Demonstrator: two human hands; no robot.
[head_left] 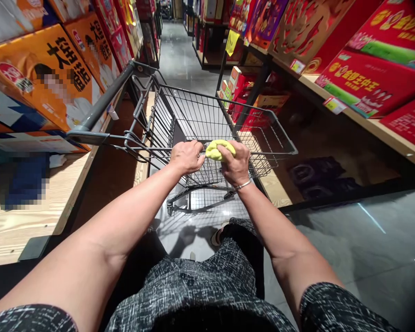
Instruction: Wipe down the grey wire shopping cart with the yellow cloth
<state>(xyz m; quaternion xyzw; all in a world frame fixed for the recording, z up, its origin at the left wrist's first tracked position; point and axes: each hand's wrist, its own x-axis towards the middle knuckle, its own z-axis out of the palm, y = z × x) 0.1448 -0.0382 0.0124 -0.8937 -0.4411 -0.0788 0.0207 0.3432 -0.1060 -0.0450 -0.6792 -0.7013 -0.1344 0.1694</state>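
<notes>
Left hand grips the cart rim. Right hand, just beside it, is closed on a cloth against that rim. Shelves flank both hands; open floor lies ahead.

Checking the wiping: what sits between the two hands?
Head view: a bunched yellow cloth in the right hand, beside the left hand gripping the shopping cart.
</notes>
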